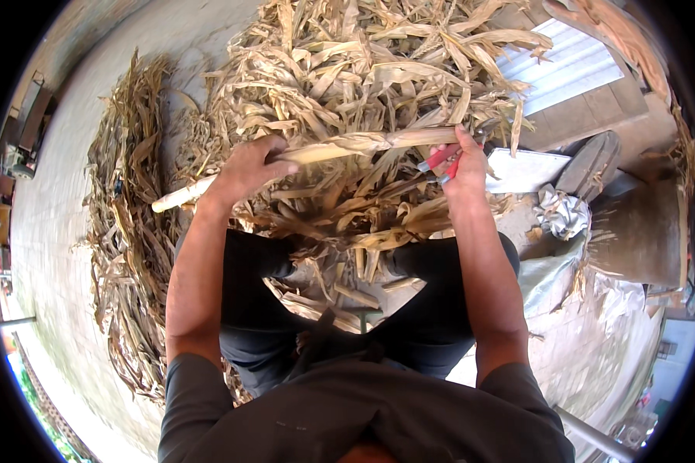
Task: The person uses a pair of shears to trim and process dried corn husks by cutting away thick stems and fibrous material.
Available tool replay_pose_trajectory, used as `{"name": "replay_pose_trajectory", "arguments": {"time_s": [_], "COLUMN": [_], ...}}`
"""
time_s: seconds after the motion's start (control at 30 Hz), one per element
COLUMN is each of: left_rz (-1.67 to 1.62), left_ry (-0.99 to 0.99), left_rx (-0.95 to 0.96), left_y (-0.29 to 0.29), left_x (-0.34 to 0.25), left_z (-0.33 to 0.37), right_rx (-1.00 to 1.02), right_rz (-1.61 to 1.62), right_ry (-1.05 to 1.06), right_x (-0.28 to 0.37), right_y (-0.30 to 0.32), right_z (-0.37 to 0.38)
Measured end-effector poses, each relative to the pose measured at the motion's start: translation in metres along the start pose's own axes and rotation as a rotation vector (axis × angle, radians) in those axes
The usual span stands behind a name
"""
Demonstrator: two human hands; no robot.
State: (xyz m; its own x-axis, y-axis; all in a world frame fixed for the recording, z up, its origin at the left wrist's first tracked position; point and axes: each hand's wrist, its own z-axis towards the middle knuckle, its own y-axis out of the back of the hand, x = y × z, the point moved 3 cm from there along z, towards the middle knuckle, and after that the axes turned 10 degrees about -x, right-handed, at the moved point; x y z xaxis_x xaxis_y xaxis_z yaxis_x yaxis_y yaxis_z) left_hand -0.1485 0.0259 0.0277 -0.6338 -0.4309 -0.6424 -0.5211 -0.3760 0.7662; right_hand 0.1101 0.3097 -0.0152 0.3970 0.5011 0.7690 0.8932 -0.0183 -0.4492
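A long, pale dry corn stalk [336, 147] lies slantwise across in front of me, its bare cut end low at the left. My left hand [249, 170] is closed around it left of the middle, thumb on the near side. At the stalk's right end, my right hand [463, 166] presses thumb and fingers against it. That same hand also grips a red-handled hand tool [439, 157], which looks like pruning shears; its handles are spread and its head is mostly hidden. Beneath and beyond both hands is a big heap of dry corn leaves and stalks [340, 69].
A long pile of dry stalks [131, 147] lies on the concrete floor [58, 224] at my left. To the right are a white corrugated sheet [564, 65], a shoe-sole-shaped dark object [591, 166], crumpled silvery plastic [562, 212] and a brown board [641, 231]. My knees flank stalk pieces.
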Motion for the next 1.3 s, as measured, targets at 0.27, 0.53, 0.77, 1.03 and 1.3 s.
{"name": "replay_pose_trajectory", "arguments": {"time_s": [0.27,0.53,0.77,1.03,1.3], "left_rz": [-0.027,-0.095,-0.077,-0.011,0.079], "left_ry": [-0.069,0.06,-0.016,-0.045,-0.146], "left_rx": [-0.002,-0.082,-0.11,-0.1,-0.171], "left_y": [-0.006,-0.006,-0.009,-0.02,-0.041], "left_x": [-0.009,-0.016,-0.028,-0.031,-0.035], "left_z": [0.001,0.002,0.006,0.009,0.009], "right_rx": [-0.052,0.265,0.573,0.606,0.606], "right_rz": [0.031,-0.504,-0.723,-0.887,-0.94], "right_ry": [-0.032,-0.046,0.247,0.285,0.365], "right_x": [0.003,-0.044,-0.086,-0.084,-0.086], "right_y": [-0.005,-0.023,-0.014,-0.02,-0.017], "right_z": [-0.006,-0.057,-0.055,-0.059,-0.047]}}
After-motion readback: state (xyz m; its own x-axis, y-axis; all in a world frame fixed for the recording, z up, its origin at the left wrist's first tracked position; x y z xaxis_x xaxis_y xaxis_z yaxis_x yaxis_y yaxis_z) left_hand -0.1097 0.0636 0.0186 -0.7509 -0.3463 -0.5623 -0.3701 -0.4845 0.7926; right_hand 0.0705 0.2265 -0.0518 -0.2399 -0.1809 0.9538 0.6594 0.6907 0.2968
